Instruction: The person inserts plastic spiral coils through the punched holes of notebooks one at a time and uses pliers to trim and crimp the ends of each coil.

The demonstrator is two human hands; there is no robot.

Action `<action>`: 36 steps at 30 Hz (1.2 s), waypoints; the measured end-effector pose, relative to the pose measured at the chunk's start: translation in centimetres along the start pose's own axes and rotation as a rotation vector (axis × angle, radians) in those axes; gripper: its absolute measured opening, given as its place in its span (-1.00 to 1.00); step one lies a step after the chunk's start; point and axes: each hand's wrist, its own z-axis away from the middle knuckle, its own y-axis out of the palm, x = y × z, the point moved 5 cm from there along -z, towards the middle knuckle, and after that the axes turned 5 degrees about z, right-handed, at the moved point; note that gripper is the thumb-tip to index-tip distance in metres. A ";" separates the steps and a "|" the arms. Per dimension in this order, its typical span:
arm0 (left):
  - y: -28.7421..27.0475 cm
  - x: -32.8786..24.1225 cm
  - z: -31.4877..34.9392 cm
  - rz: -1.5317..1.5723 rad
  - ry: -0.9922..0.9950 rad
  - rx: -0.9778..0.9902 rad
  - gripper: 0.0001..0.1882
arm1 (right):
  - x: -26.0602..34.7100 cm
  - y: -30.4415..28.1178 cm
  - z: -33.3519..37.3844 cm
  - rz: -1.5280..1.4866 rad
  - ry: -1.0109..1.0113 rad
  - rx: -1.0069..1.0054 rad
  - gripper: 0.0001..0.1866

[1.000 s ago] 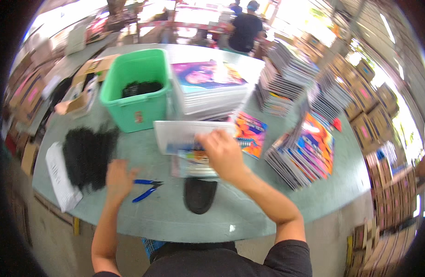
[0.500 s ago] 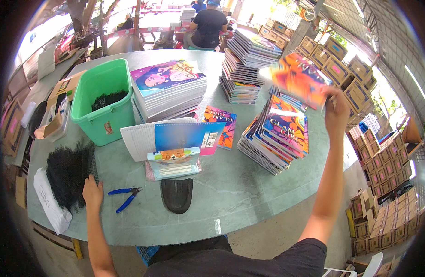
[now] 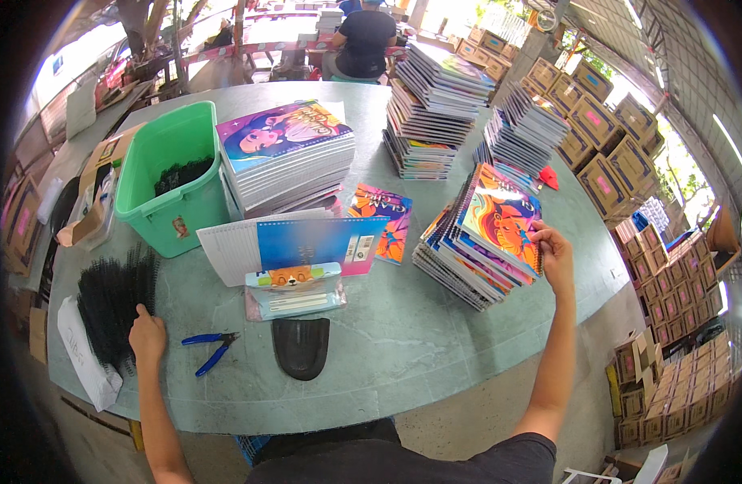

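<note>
My right hand [image 3: 556,256] pinches the right edge of an orange-and-purple spiral notebook [image 3: 504,214], which lies on top of a stack of bound notebooks [image 3: 460,262]. At the left, my left hand [image 3: 147,335] is closed at the near side of a pile of black spiral binding coils [image 3: 117,298]; its fingertips are among the coils. A white packet [image 3: 89,355] lies against that pile. Beside my left hand rest blue-handled cutters [image 3: 212,351], and to their right a dark curved pad [image 3: 301,347].
A green bin [image 3: 173,202] holds more black coils. Right of it stands a tall stack of unbound notebooks [image 3: 294,173]. An open blue cover [image 3: 318,244] stands behind a pencil pouch [image 3: 294,290]. Further notebook stacks [image 3: 435,105] rise at the back; cartons [image 3: 597,121] line the right.
My right hand has brought the notebook down and toward me, from the air above the back stack onto the nearer stack. My left hand stays at the coils.
</note>
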 end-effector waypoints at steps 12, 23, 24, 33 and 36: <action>-5.6 -3.9 -0.3 0.274 0.269 -0.304 -0.67 | 21.3 17.3 0.7 -0.006 -0.449 0.136 -0.61; 4.3 -2.8 1.7 0.214 0.045 0.009 -0.49 | 18.1 32.2 0.6 -0.845 0.216 -0.106 -0.72; 3.9 -2.2 1.5 0.236 0.027 -0.050 -0.56 | 19.0 32.3 1.0 -0.837 0.217 -0.080 -0.74; -11.3 -1.5 -0.7 1.195 0.161 -0.709 -0.84 | 22.6 30.9 1.8 -0.942 0.119 0.028 -0.86; -7.6 -5.9 -2.3 0.833 0.435 -0.391 -0.81 | 22.6 31.9 1.7 -0.805 0.103 -0.036 -0.87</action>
